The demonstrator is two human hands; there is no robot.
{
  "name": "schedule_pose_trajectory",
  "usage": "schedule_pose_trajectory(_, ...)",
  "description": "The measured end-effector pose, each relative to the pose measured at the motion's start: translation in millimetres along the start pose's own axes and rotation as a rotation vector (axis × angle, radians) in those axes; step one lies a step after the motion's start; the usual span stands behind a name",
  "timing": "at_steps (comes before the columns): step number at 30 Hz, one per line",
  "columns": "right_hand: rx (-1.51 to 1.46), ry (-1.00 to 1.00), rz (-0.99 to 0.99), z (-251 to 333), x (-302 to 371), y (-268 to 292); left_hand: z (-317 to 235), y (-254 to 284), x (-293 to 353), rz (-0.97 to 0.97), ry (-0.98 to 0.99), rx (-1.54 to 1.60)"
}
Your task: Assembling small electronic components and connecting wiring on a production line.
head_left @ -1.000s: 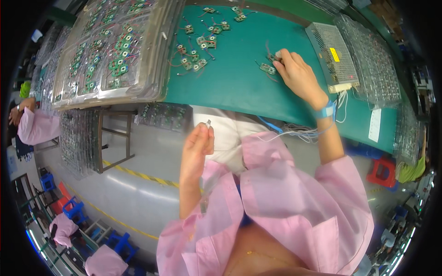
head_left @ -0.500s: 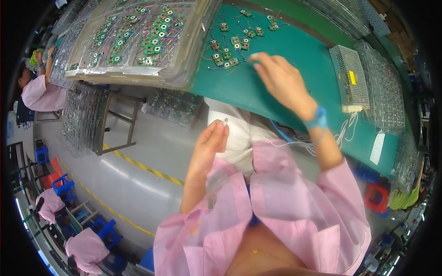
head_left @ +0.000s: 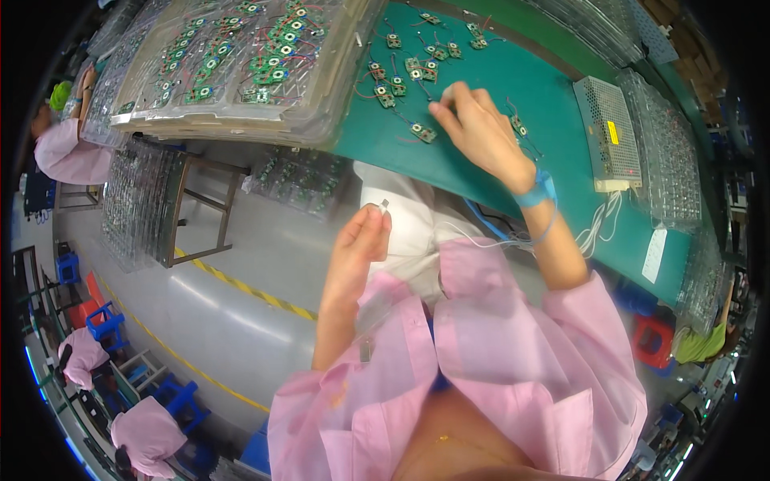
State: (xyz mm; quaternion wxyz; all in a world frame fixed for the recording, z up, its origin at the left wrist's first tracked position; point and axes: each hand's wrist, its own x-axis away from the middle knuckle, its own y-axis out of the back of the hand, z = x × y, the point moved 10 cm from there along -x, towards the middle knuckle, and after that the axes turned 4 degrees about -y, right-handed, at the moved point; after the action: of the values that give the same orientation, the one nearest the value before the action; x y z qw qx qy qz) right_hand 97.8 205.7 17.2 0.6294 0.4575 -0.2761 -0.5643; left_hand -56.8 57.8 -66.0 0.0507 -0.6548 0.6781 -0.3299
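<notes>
Head view: a green table (head_left: 553, 84) carries loose boards (head_left: 421, 72) between stacked trays (head_left: 241, 131) and a metal box (head_left: 604, 152), over a grey floor (head_left: 233, 313). Left fingers (head_left: 371, 230), in front of the table, pinch a plug (head_left: 384, 205). Right fingers (head_left: 465, 104) curl nearly together over the table, one board just beside; cannot tell if they hold anything

Two bare hands show at the centre, one left hand (head_left: 361, 236) and one right hand (head_left: 481, 132), with one small plug (head_left: 384, 206). About a dozen loose circuit boards (head_left: 422, 132) lie at upper centre; some overlap, so the exact count is unclear. At upper right there is one perforated metal box (head_left: 607, 132) bearing one yellow label (head_left: 613, 133). One white paper strip (head_left: 654, 256) and one red stool (head_left: 653, 341) appear at right, two yellow floor lines (head_left: 241, 288) at lower left.
</notes>
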Motion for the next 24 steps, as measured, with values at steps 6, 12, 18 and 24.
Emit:
schedule_pose_trajectory(6,-1.917,0.147,-0.051,60,55,128,0,-12,-3,0.042,-0.017,0.012)
schedule_pose_trajectory(12,-1.953,0.134,-0.113,28,109,160,5,-23,-2,0.059,0.011,0.002)
schedule_pose_trajectory(18,-2.014,0.157,-0.133,39,129,153,11,-22,0,0.013,0.026,-0.029)
schedule_pose_trajectory(24,-2.059,0.193,-0.108,64,108,140,12,-28,1,0.043,0.024,-0.022)
